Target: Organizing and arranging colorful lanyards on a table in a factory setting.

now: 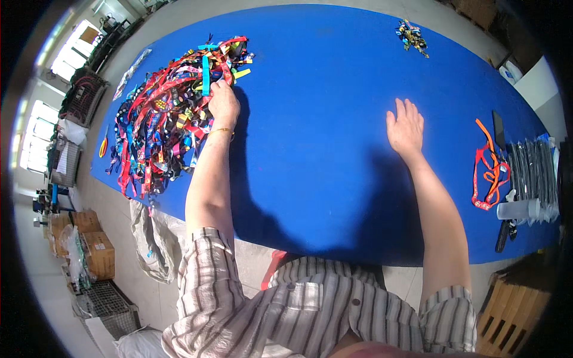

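Hanging over the near rim of the blue table, loose ends of the ribbon heap could, if their weight pulls, start more of the flat, smooth, brightly patterned strips sliding off. Right of the heap, the right hand is spread wide, palm down and empty. At the heap's right edge, the left hand has bent fingers among the strips; whether they pinch one, I cannot tell. A tug might drag neighbours along, since the strips overlap in a tangle. Well right of the heap's far end lies a small crumpled clump.
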Demonstrator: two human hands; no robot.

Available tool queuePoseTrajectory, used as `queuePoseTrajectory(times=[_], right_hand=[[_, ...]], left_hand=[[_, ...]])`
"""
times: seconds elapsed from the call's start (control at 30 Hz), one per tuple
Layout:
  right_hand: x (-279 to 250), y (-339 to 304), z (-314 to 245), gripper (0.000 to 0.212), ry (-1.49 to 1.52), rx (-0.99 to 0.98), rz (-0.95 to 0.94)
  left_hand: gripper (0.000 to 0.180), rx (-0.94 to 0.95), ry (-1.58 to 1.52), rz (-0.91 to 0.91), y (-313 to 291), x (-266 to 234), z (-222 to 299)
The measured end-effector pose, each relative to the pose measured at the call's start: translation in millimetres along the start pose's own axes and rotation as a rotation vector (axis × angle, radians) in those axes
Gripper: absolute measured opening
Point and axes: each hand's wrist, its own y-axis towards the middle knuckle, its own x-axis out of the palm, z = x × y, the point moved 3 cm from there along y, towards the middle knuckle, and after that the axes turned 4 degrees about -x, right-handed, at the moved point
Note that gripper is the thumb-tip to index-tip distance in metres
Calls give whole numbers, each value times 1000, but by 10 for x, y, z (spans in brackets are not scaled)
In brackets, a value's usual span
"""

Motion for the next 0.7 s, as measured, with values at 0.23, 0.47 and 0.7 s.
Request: queuePoseTrajectory(times=[0.23,0.47,0.7], right_hand=[[-54,-12,-31,54,-1,11,-12],[-37,-5,-32,54,-12,14,-19],[37,-11,6,54,29,26,16]], left_hand=[[19,-49,42,1,34,-5,-104],[27,126,19,-35,-234,-58,400],[18,436,-127,-85,-1114,-233,1435]])
